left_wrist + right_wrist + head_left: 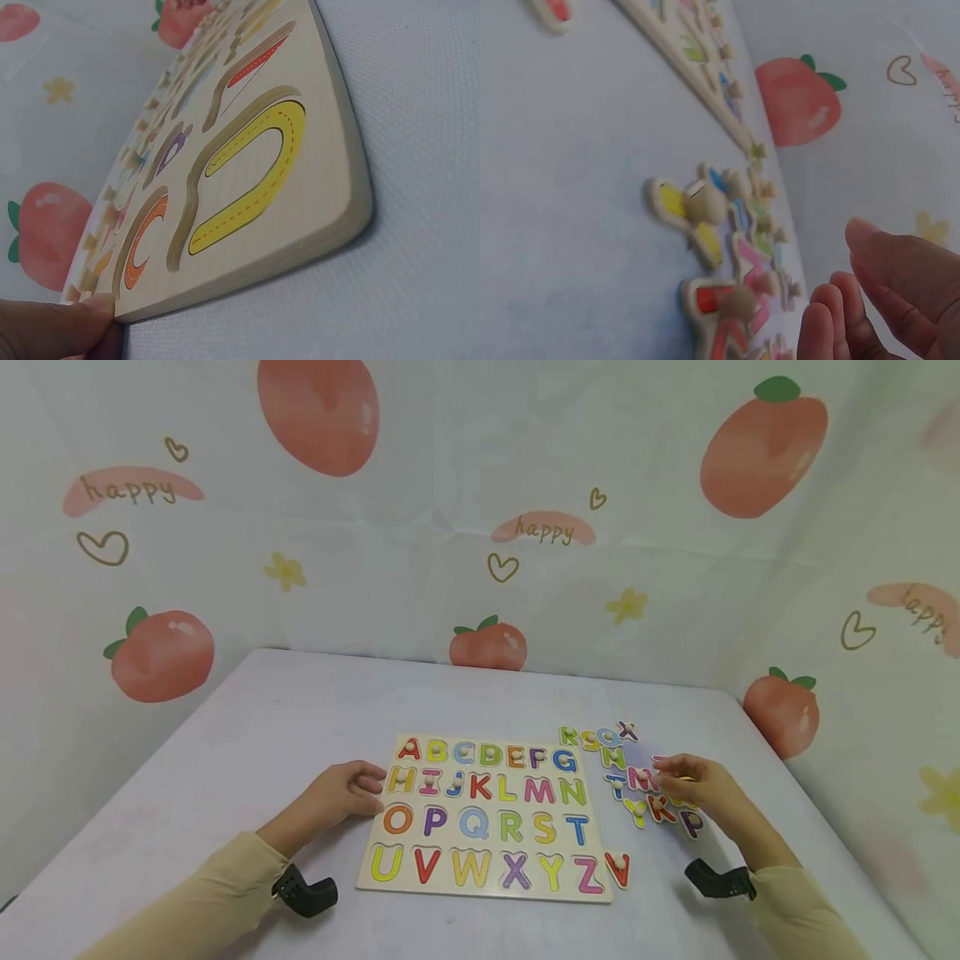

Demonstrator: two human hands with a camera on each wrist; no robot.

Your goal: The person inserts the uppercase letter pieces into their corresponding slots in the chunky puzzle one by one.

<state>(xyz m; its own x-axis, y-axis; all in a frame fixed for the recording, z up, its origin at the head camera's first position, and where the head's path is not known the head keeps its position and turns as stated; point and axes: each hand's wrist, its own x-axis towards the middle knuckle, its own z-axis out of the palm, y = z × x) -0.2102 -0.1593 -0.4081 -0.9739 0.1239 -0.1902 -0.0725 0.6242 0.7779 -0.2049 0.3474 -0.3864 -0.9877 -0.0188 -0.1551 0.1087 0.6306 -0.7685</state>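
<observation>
A wooden alphabet puzzle board (487, 893) lies flat on the table. Knobbed letters from A to J sit in its upper slots; the lower slots show bare printed letters. My left hand (348, 792) rests at the board's left edge, its thumb (94, 307) touching the rim beside the orange O slot. To the right, my right hand (701, 783) hovers over loose knobbed letters, fingers loosely bent and thumb apart, with nothing visible between them. Closest to it are a pink M (640, 779), a red K (661, 811) and a purple P (692, 825). A yellow letter there is partly hidden by the fingers.
More loose letters, including a green R (568, 736), a yellow S (590, 742), a purple X (627, 731) and a yellow Y (635, 812), lie beyond the board's right side. A red V-shaped piece (618, 869) lies by its lower right corner. A printed curtain (420, 585) hangs behind the table.
</observation>
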